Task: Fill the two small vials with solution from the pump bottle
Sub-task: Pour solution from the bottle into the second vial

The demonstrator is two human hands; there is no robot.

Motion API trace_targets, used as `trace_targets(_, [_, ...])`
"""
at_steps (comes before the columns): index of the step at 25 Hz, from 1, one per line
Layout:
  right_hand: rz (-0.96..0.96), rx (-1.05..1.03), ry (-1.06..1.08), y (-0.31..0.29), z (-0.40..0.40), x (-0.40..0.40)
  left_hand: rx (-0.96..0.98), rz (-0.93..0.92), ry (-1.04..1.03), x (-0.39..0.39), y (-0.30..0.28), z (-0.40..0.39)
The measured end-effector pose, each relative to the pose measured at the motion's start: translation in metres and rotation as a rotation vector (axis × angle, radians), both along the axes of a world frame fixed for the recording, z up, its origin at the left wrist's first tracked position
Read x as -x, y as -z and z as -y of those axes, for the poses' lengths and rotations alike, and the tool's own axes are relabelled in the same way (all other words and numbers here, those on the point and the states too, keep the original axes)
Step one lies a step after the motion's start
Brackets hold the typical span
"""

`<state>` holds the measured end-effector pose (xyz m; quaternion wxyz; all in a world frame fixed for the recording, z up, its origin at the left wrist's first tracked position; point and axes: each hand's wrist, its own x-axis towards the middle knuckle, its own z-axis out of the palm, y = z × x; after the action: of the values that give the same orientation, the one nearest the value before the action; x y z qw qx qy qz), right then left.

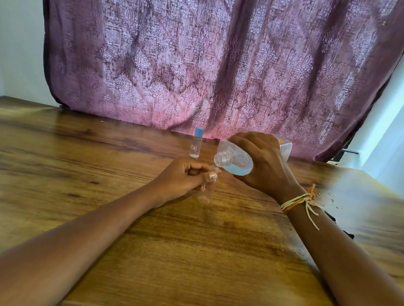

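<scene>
The right hand [264, 163] grips the tipped pump bottle [237, 160], the left hand [183, 178] pinches an open vial [205, 192] — seemingly empty — so tipping too fast could spill solution over the narrow mouth onto the bench [71, 165].

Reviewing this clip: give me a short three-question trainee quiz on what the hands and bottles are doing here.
1. True or false: the large bottle in the right hand has its pump head screwed on.
2. Which vial wears a blue cap? A) the vial gripped in the left hand; B) the vial standing near the curtain.
3. Fill in: the large bottle is tipped so its open neck points toward the ____ vial.

Key:
1. False; the threaded neck is bare.
2. B
3. hand-held; its mouth sits just below the neck.
</scene>
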<state>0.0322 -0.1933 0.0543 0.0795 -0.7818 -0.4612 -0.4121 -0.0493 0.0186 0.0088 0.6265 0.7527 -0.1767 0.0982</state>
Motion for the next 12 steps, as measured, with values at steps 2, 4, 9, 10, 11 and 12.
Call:
trace_targets(2, [-0.004,0.003,0.007,-0.0005,-0.0004,0.0019,-0.008,0.007,-0.003,0.0007,-0.0007,0.0002])
trace_targets(4, [-0.010,0.009,0.015,-0.0007,-0.0006,0.0035,-0.017,0.013,-0.004,0.0009,-0.0011,0.0002])
trace_targets(9, [-0.001,0.011,0.024,-0.0017,-0.0006,0.0050,-0.014,-0.008,-0.007,0.0011,-0.0011,0.0005])
trace_targets(10, [0.002,0.012,0.026,-0.0019,-0.0005,0.0049,-0.016,-0.012,-0.010,0.0009,-0.0010,0.0005])
trace_targets(11, [0.003,0.012,0.028,-0.0019,-0.0005,0.0049,-0.019,-0.013,-0.015,0.0010,-0.0010,0.0006])
trace_targets(12, [0.004,0.012,0.030,-0.0020,-0.0004,0.0049,-0.022,-0.012,-0.020,0.0009,-0.0009,0.0006])
